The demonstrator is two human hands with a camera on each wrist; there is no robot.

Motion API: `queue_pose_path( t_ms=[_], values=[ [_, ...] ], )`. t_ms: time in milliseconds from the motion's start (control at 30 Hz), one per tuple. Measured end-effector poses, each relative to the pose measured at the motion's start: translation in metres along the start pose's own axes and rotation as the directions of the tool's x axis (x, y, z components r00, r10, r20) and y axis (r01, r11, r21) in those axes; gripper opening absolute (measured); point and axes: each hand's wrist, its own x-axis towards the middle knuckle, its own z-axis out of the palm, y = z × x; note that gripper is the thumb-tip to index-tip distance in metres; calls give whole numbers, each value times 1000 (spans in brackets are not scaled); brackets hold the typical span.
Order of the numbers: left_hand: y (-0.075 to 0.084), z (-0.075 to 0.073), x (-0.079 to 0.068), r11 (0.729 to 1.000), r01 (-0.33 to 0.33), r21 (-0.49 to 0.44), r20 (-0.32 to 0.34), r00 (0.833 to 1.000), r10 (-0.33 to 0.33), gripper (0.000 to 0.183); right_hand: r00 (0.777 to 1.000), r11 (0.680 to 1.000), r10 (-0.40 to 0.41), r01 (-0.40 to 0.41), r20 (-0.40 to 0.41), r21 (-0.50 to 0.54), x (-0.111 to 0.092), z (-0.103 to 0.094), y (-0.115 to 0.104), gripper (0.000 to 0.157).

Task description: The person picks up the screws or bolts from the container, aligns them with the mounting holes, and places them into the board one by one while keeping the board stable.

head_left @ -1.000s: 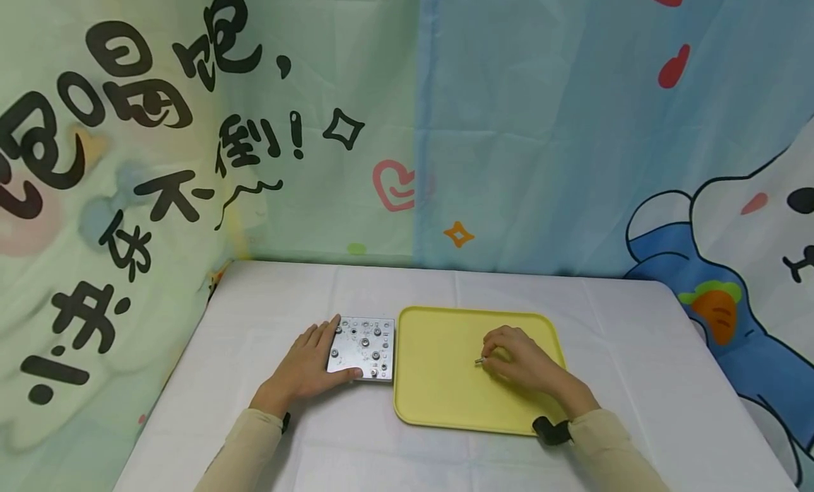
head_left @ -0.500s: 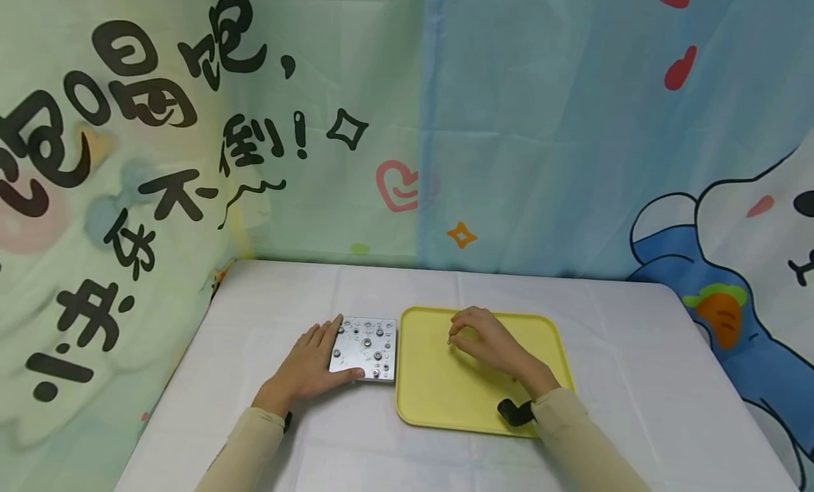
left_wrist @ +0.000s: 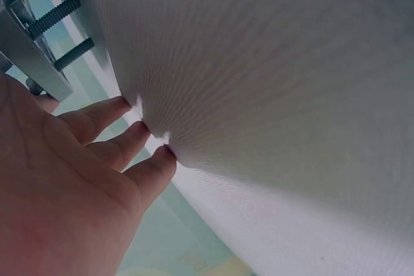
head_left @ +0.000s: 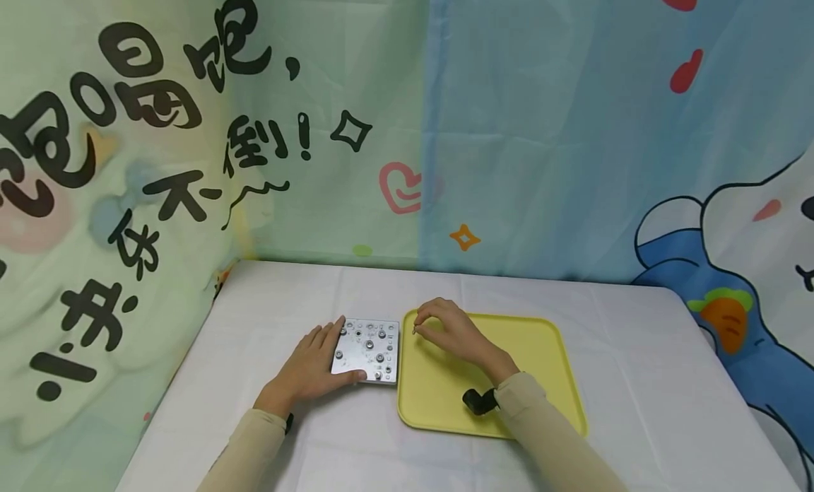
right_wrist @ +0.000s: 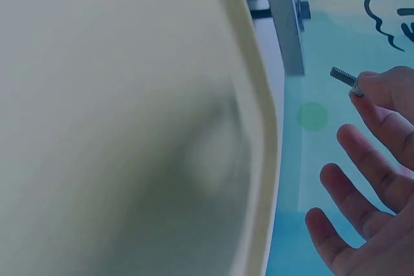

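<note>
A silver metal plate [head_left: 365, 352] lies left of a yellow tray, with several bolt heads across its top. Threaded bolt ends [left_wrist: 55, 17] stick out beneath it in the left wrist view. My left hand [head_left: 309, 365] rests along its left side, fingers straight, thumb touching its lower edge. Three fingertips touch the white cloth in the left wrist view. My right hand [head_left: 456, 333] is over the tray's upper left part and pinches a small metal screw [right_wrist: 344, 77] between thumb and index finger. The screw's threaded end points out; the other three fingers are spread.
The yellow tray [head_left: 496, 414] stands close beside the plate's right edge, with a raised rim. A white cloth [head_left: 636, 379] covers the table. Printed curtains [head_left: 540, 160] hang behind and to the left. A black wrist device [head_left: 478, 401] sits at my right sleeve.
My right hand has moved left across the tray toward the plate, carrying the screw. My left hand has stayed at the plate. The head view has shifted slightly.
</note>
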Motion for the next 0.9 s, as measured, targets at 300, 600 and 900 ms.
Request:
queue_pose_path(
  t_ms=[300, 600, 900],
  values=[
    [0, 0, 0, 1000, -7, -3, -12, 1000, 7, 113, 1000, 1000, -7, 7, 10, -11, 26, 16, -5, 4],
    [-1, 1, 1, 1000, -13, 5, -11, 1000, 13, 113, 999, 999, 27, -25, 39, -41, 34, 25, -6, 4],
    [-2, 1, 1, 1000, -13, 8, -19, 1000, 13, 112, 998, 998, 19, -15, 63, -67, 36, 28, -4, 4]
  ],
)
